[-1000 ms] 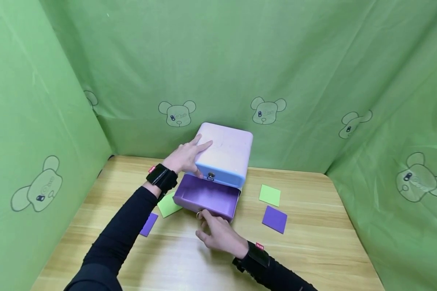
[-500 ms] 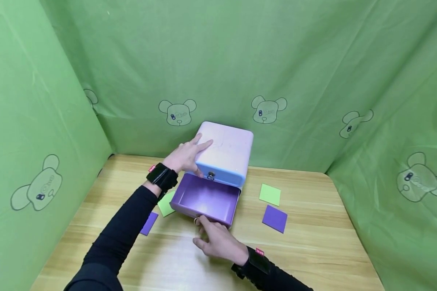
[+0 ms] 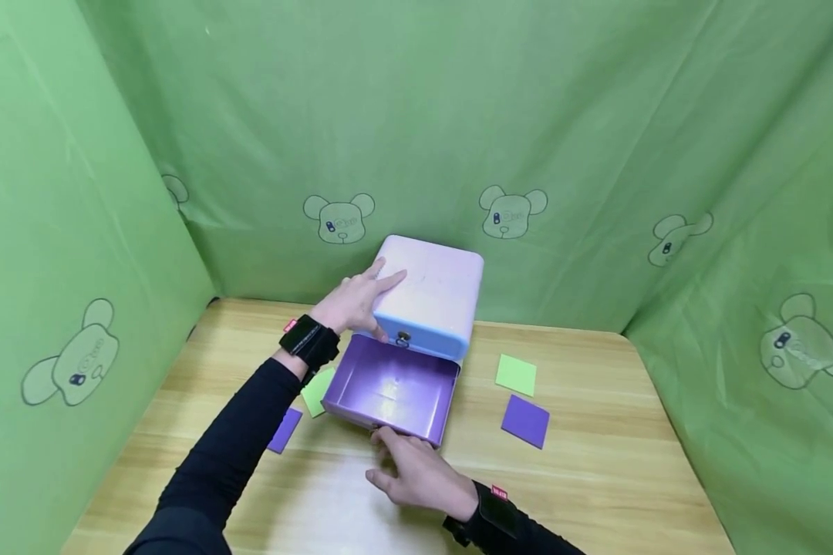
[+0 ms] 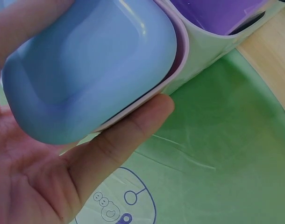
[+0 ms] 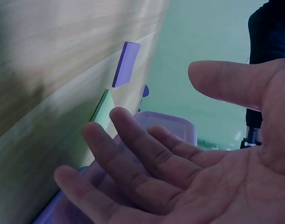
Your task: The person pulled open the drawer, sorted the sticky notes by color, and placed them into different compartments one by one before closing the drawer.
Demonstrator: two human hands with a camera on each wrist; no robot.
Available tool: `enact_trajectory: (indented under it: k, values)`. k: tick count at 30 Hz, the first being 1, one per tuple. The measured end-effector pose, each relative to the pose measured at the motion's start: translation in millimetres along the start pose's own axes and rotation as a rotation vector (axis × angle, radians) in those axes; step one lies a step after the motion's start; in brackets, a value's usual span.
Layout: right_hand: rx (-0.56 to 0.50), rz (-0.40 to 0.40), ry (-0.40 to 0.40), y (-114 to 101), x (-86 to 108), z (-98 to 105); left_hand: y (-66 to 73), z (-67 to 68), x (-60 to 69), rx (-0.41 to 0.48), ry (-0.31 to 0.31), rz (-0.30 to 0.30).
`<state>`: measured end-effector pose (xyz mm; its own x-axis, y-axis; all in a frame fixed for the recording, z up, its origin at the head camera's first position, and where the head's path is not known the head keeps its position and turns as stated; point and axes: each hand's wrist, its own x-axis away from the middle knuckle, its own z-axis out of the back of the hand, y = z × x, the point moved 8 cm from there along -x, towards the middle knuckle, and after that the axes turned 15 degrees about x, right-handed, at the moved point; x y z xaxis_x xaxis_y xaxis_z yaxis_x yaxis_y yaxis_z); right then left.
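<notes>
A small drawer cabinet (image 3: 430,281) with a pale pink top stands near the back of the table. Its upper drawer (image 3: 423,334) has a blue front with a ring pull and is closed. Below it the purple lower drawer (image 3: 396,389) is pulled far out, its bare bottom showing. My left hand (image 3: 350,301) grips the cabinet's left front corner, fingers spread on the top, thumb at the front edge. At the purple drawer's front my right hand (image 3: 419,470) hooks its index finger at the small ring pull, which is mostly hidden; the thumb stands apart.
Two square cards, light green (image 3: 517,375) and purple (image 3: 525,421), lie right of the cabinet. Another light green card (image 3: 315,391) and purple card (image 3: 284,430) lie left, partly covered by the left arm. Green cloth (image 3: 416,116) walls the wooden table (image 3: 597,462).
The purple drawer has slid further out toward me, my right hand moving back with it. My left hand has stayed on the cabinet, and the cards lie where they were.
</notes>
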<state>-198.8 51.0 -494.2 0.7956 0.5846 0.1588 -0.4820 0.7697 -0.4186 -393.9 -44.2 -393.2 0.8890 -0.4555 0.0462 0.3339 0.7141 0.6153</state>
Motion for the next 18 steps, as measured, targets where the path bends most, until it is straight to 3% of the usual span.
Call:
enact_trajectory:
  k: [4,9,12,18]
  values:
    - [-0.010,0.002,-0.006,0,3.3,3,1.0,-0.2,0.9,-0.005,0.010,-0.004]
    - [-0.140,0.051,-0.027,-2,5.5,12,0.2,-0.3,0.8,0.007,0.004,0.005]
    - [-0.205,0.091,-0.023,-4,7.0,23,-0.3,-0.4,-0.3,-0.001,0.006,0.003]
    - [-0.238,0.094,0.010,5,13.1,51,0.1,-0.3,0.0,-0.002,0.006,0.004]
